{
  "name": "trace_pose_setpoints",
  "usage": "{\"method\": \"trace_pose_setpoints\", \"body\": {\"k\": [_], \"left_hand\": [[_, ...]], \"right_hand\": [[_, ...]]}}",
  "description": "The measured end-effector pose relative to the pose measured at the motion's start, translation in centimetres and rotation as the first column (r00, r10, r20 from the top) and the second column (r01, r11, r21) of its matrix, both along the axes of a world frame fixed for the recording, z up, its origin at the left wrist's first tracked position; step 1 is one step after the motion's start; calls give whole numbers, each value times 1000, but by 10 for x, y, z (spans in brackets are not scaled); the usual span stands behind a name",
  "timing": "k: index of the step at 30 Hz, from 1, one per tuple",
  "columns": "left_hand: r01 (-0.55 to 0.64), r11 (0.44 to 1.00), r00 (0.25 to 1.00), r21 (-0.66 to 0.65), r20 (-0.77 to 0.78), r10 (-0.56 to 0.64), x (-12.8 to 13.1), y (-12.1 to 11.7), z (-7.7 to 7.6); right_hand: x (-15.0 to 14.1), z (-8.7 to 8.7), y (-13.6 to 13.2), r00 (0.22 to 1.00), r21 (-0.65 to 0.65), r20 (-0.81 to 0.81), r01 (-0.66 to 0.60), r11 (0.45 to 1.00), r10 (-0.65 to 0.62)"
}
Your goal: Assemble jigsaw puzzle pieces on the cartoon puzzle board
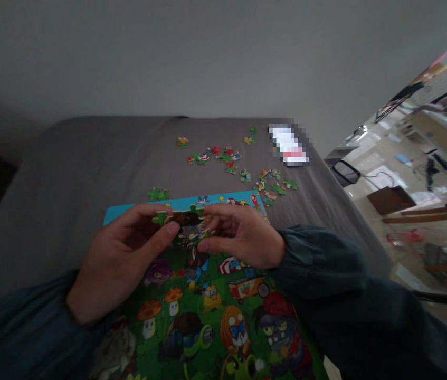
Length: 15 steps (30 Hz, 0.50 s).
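My left hand (120, 258) and my right hand (243, 235) meet above a colourful cartoon jigsaw puzzle (207, 311). Between their fingertips they pinch a small joined cluster of jigsaw pieces (183, 219), green at its edges and dark in the middle. The puzzle has a blue border (191, 203) and a green ground with mushrooms and cartoon characters. My hands and sleeves hide part of it. Several loose pieces (223, 158) lie scattered beyond it on the grey cloth (100, 153), and a small green group of pieces (158, 194) sits just past the blue border.
A pixelated white and red object (288, 145) lies at the far edge of the grey cloth. To the right, the cloth drops away to a cluttered floor with a cardboard box (390, 199) and wooden furniture legs (417, 215). A pale wall rises behind.
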<state>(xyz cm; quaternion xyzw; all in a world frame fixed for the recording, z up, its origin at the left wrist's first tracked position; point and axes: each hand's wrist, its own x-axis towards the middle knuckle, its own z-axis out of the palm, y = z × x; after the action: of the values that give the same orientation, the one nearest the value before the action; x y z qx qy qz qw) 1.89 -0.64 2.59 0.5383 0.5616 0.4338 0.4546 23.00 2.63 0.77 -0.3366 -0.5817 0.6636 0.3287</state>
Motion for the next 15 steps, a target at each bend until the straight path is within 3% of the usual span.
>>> {"method": "trace_pose_setpoints", "body": {"k": [4, 11, 15], "left_hand": [[-7, 999, 999, 47, -51, 9, 0, -3, -3], [-7, 980, 993, 200, -117, 31, 4, -4, 0], [-1, 985, 982, 171, -186, 33, 5, -7, 4]], "right_hand": [[-2, 8, -2, 999, -14, 35, -16, 1000, 17], [-2, 14, -2, 986, 194, 158, 19, 981, -50], [-1, 15, -2, 985, 225, 169, 2, 974, -41]]}}
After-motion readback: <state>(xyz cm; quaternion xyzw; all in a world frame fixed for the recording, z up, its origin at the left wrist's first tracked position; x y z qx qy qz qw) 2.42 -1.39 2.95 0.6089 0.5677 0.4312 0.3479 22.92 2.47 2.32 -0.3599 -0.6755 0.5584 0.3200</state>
